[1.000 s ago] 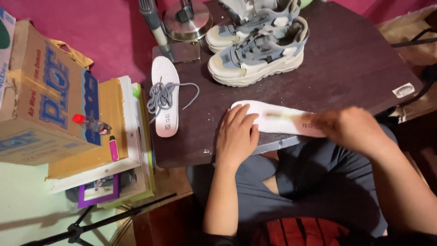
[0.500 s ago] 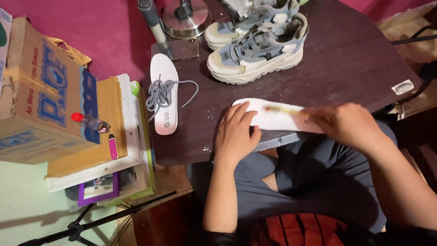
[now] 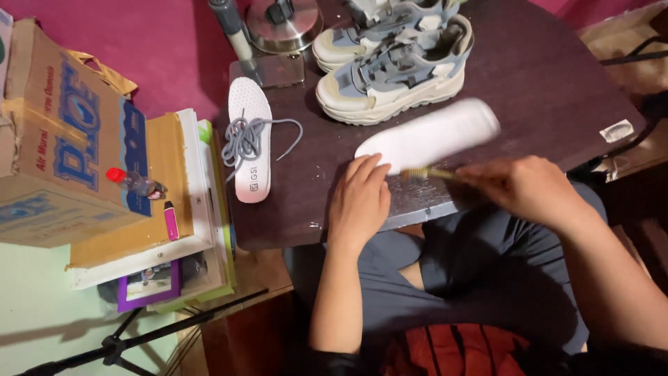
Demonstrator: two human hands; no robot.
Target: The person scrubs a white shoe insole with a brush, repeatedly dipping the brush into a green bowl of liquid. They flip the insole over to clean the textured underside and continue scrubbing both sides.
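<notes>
The left hand (image 3: 358,202) lies palm-down on the dark surface (image 3: 543,83), fingers pressed together, fingertips holding down the near end of a white insole (image 3: 431,136). The insole lies flat, angled from the left fingertips up toward the right, just in front of the nearer of two grey-and-cream sneakers (image 3: 393,73). The right hand (image 3: 532,191) has its grip closed around a small brush (image 3: 428,174), whose bristled end sits at the insole's lower edge, just beside the left fingertips; the brush is blurred. A second white insole (image 3: 249,139) lies well apart at the left of the surface with a grey shoelace (image 3: 254,139) coiled on top of it. A round metal base (image 3: 282,24) stands at the far edge. Left of the surface, a cardboard box (image 3: 62,132) rests on stacked flat items, with a small red-capped bottle (image 3: 136,182) on the stack.
</notes>
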